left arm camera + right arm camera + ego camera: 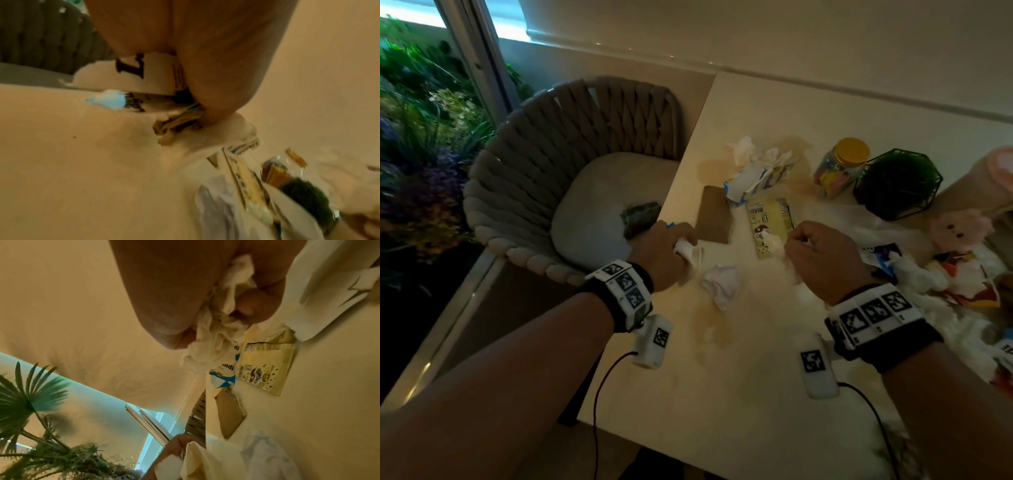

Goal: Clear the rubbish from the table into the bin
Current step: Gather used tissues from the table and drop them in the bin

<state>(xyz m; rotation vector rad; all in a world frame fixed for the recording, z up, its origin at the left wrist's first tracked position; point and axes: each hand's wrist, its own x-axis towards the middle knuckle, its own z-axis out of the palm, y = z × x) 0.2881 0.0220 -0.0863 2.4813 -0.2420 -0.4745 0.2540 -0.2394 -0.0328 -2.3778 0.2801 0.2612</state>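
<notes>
Left hand (666,246) clenched round white printed paper scraps (144,76); right hand (822,253) gripping a crumpled white tissue (213,340), probably gathering handfuls for one trip. More rubbish across the cream table (722,394); bin unseen.

The blue-and-white wrapper (223,376) reads "ndi"; remaining print too blurred.

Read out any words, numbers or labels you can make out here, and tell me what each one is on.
"ndi": blue and white carton, cut off by the crumpled tissue in the right hand.
"L": torn paper in the left hand.
Yellow wrapper: barcode, print too small.
Wrist-band markers: patterns only.
</notes>
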